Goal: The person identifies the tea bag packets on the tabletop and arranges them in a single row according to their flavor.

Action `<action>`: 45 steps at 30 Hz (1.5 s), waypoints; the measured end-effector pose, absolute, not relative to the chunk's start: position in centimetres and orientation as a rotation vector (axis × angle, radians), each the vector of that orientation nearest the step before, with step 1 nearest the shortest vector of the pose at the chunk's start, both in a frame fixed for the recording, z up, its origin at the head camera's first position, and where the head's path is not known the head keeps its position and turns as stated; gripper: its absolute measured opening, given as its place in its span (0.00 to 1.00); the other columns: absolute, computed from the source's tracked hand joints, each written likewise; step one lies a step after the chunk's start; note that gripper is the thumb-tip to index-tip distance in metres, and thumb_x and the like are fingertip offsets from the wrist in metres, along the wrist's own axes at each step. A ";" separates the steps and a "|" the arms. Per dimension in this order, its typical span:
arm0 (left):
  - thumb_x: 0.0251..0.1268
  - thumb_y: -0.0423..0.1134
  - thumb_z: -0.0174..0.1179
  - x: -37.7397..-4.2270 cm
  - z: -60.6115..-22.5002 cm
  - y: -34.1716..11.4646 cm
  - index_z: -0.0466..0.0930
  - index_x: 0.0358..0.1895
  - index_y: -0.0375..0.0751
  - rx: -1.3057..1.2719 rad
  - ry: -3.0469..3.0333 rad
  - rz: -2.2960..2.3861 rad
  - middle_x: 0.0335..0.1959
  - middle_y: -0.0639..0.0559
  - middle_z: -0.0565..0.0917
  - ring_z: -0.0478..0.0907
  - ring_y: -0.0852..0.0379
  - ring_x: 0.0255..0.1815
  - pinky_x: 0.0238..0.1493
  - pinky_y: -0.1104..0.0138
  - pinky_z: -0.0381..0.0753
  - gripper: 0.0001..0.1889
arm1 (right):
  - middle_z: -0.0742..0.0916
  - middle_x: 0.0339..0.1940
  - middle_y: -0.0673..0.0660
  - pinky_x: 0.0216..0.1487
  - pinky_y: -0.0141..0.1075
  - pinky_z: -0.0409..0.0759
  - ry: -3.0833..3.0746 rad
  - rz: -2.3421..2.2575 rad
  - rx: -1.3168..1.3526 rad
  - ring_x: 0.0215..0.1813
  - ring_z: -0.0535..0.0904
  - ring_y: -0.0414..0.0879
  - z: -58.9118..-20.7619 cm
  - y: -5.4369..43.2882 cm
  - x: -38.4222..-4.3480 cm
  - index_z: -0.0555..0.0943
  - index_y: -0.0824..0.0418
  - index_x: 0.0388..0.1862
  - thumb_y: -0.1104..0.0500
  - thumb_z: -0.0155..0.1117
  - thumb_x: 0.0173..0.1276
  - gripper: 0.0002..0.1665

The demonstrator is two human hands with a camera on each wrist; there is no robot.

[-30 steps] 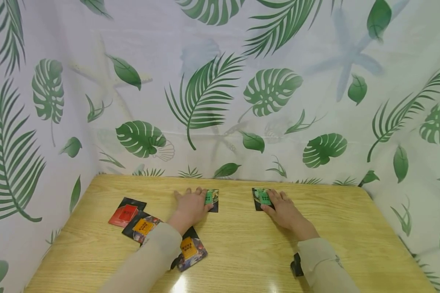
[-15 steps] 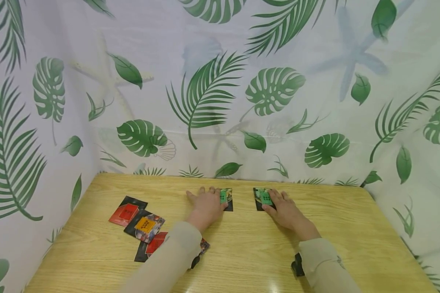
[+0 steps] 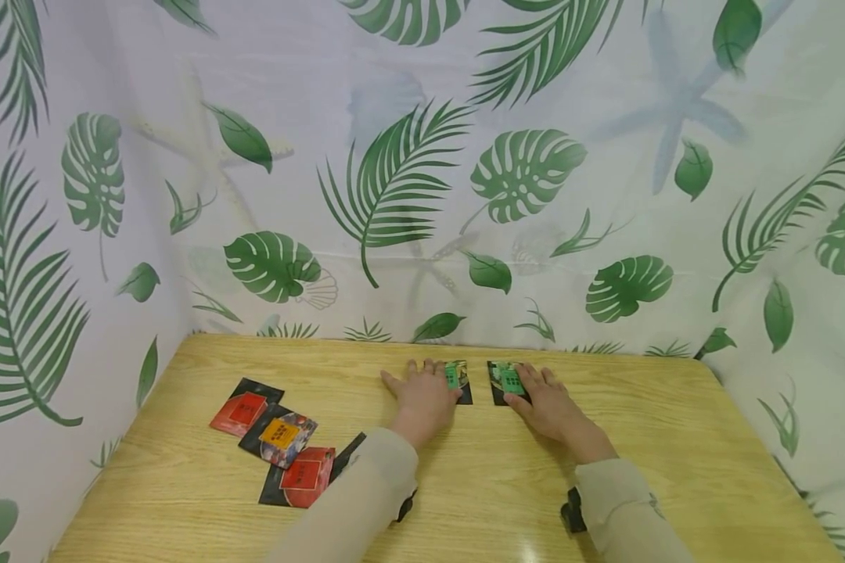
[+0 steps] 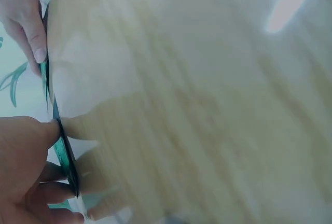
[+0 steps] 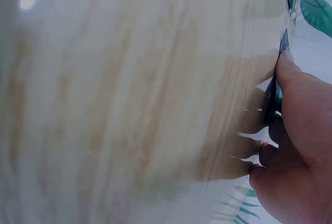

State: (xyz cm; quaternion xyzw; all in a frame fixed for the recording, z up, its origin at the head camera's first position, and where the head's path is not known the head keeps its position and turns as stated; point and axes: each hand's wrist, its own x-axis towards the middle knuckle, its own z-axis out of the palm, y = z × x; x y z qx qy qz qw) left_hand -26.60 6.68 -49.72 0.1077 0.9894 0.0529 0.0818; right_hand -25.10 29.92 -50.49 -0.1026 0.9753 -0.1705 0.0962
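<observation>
Near the back edge of the table, my left hand (image 3: 424, 400) rests on a flat black packet with a green label (image 3: 458, 378), its fingers spread over the left part. A narrow gap to the right, my right hand (image 3: 551, 403) lies on a matching green-labelled packet (image 3: 510, 383), covering its right side. The left wrist view has the thumb and fingertips on the packet (image 4: 64, 149) low over the wood. In the right wrist view, the thumb touches the dark packet (image 5: 275, 81). Part of each packet is hidden under its hand.
On the left of the wooden table (image 3: 493, 500) lie a red packet (image 3: 242, 410), an orange-labelled packet (image 3: 279, 434) overlapping it, and another red packet (image 3: 303, 477). A dark packet corner (image 3: 348, 453) shows beside my left sleeve. A leaf-print curtain (image 3: 408, 195) stands behind the table.
My left hand has slid its green-labelled packet rightward along the table, closer to the other one. The left forearm has uncovered the lower red packet. My right hand has stayed in place.
</observation>
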 end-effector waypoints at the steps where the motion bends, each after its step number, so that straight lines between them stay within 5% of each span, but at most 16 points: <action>1: 0.82 0.66 0.44 -26.6 -49.8 6.9 0.62 0.84 0.49 0.323 2.958 0.151 0.84 0.49 0.65 0.58 0.39 0.86 0.73 0.23 0.58 0.38 | 0.56 0.85 0.75 0.82 0.72 0.47 2.890 -0.505 -0.298 0.84 0.45 0.79 -50.5 29.9 -25.1 0.51 0.71 0.86 0.45 0.50 0.87 0.44; 13: 0.82 0.66 0.43 -26.4 -51.1 8.4 0.61 0.84 0.51 0.393 3.019 0.121 0.84 0.51 0.64 0.55 0.39 0.87 0.74 0.24 0.58 0.37 | 0.59 0.84 0.77 0.80 0.74 0.51 2.916 -0.502 -0.320 0.83 0.48 0.81 -50.4 29.8 -24.5 0.54 0.73 0.84 0.46 0.51 0.86 0.43; 22: 0.86 0.62 0.37 -26.9 -51.3 8.3 0.53 0.86 0.43 0.519 2.968 0.081 0.86 0.46 0.59 0.53 0.45 0.88 0.86 0.47 0.54 0.38 | 0.59 0.84 0.77 0.79 0.74 0.51 2.923 -0.492 -0.324 0.83 0.48 0.80 -50.6 29.8 -24.7 0.54 0.72 0.85 0.44 0.50 0.86 0.44; 45: 0.83 0.67 0.41 -27.2 -51.1 9.4 0.61 0.84 0.45 0.523 3.044 0.023 0.83 0.49 0.66 0.59 0.47 0.86 0.83 0.39 0.58 0.39 | 0.58 0.84 0.76 0.80 0.74 0.51 2.917 -0.492 -0.322 0.83 0.48 0.80 -50.3 29.7 -24.9 0.54 0.72 0.85 0.46 0.50 0.86 0.43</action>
